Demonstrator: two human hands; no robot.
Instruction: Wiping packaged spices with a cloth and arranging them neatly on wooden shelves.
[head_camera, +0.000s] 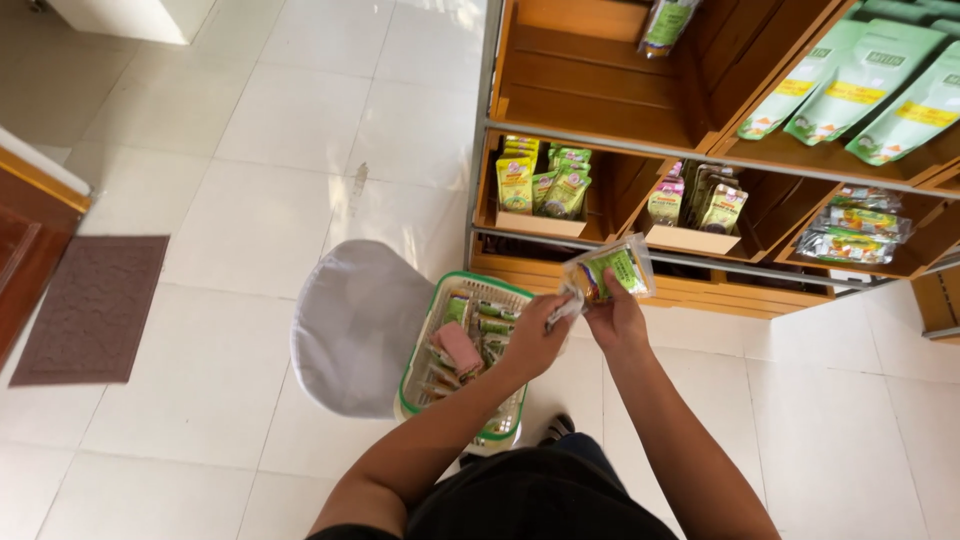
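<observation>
- I see a clear packet (608, 270) with a green and yellow label, held up in front of the wooden shelf unit (700, 130), just above floor level in the view.
- Right hand (617, 320) grips the packet from below, fingers closed on its lower edge.
- Left hand (535, 335) is pinched on the packet's left corner, where a bit of crumpled clear wrap sticks out. Both hands closed on the same packet, touching each other.
- Directly under the left hand: a white basket with a green rim (425, 345), full of small packets, mostly green, plus one pink packet (460, 348) near the left side.
- Basket sits against a round stool with a grey-white cover (355, 325), on its right side. I can't tell whether it rests on the stool or the floor.
- Shelf, middle row: open cardboard trays of yellow-green pouches (540, 180) on the left, another tray of small pouches (695, 200) to the right, flat clear packs (850, 230) further right.
- Top row: large pale green bags (860, 80) at far right, one lone green pouch (665, 22) in the otherwise bare left bay.
- Floor is white tile (250, 150); brown mat (90, 310) at far left beside a wooden door edge.
</observation>
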